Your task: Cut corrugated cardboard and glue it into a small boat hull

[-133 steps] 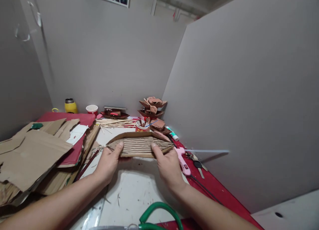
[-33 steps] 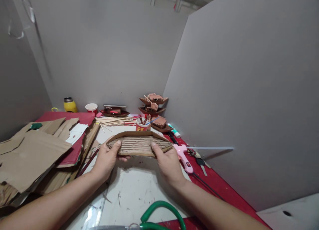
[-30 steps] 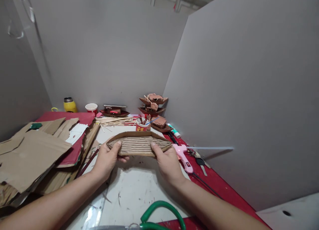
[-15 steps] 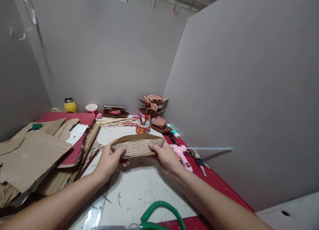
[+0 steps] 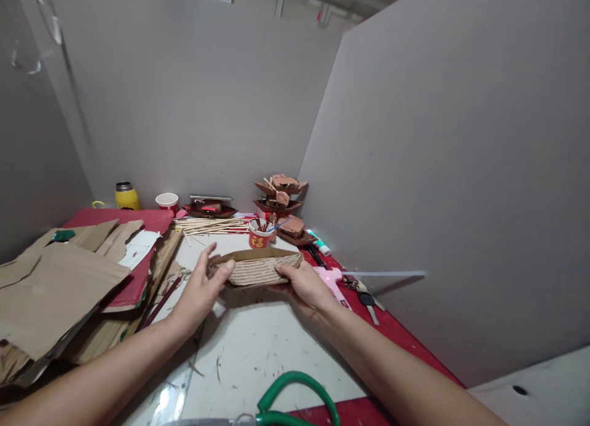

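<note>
At the left, flat cardboard pieces (image 5: 69,287) lie in a pile. Next, the left hand (image 5: 201,291) has its thumb on the left end of the cardboard boat (image 5: 255,272), fingers spread; I cannot tell if it grips. The boat is above the white surface (image 5: 258,340), in front of the red cup (image 5: 259,239). The right hand (image 5: 308,286) clamps its right end. Further right lies the pink glue gun (image 5: 332,280).

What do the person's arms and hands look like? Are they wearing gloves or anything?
No gloves! The left hand and right hand are bare, and no sleeves show on the forearms. I see no watch, bracelet or ring.
</note>
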Tool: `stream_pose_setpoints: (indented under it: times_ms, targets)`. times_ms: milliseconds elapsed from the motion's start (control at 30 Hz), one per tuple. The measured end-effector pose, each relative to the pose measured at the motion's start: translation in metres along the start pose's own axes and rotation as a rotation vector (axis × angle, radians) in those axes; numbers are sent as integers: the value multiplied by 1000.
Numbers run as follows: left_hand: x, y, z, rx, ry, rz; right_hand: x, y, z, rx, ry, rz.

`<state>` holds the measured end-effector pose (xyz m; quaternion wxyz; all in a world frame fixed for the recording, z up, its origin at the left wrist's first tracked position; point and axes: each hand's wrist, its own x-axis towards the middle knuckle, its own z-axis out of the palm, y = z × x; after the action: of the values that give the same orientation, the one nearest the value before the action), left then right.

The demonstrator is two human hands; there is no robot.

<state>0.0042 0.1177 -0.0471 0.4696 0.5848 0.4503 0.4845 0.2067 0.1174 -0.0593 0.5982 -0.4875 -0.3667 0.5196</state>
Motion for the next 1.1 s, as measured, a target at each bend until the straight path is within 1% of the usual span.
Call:
stream_pose_setpoints:
  times_ms: [67, 100, 133, 167, 200, 233, 300, 333, 400, 500, 667, 767, 867, 933, 1000, 1033, 1100]
  targets:
    - [1, 5, -5, 127, 91, 169, 1, 0, -2, -18, 13, 5]
    - [0, 8, -8, 227, 111, 283, 2, 0, -2, -30, 15, 11]
    - [-1, 12, -10, 344, 101, 405, 2, 0, -2, -44, 13, 21]
    - [-4, 16, -11, 468, 51, 523, 2, 1, -2, -60, 8, 33]
    - [-7, 19, -12, 585, -38, 616, 2, 1, -2, -76, 0, 46]
    - [-11, 22, -11, 696, -149, 672, 1, 2, -2, -91, -8, 58]
    - [-18, 22, -7, 896, -355, 685, -2, 4, 0, -117, -22, 78]
    - [-20, 20, -3, 989, -420, 660, -4, 5, 2, -127, -27, 84]
    - [-24, 13, 3, 1152, -480, 600, -8, 8, 4, -147, -33, 92]
    - [-24, 2, 9, 1277, -527, 569, -13, 11, 6, -175, -36, 103]
    - [-24, -5, 10, 1299, -551, 642, -19, 8, 3, -249, -51, 167]
    - [-26, -6, 11, 1320, -559, 665, -24, 1, -3, -303, -77, 217]
    - [-25, -8, 10, 1309, -561, 697, -30, -9, -16, -353, -88, 221]
    - [-24, -10, 9, 1293, -563, 744, -34, -16, -28, -394, -56, 177]
    - [-23, -11, 9, 1279, -576, 777, -39, -22, -39, -433, 8, 90]
    - [-22, -11, 9, 1274, -589, 782, -42, -25, -44, -465, 36, 14]
    - [-22, -11, 9, 1266, -616, 781, -47, -28, -51, -578, 44, -183]
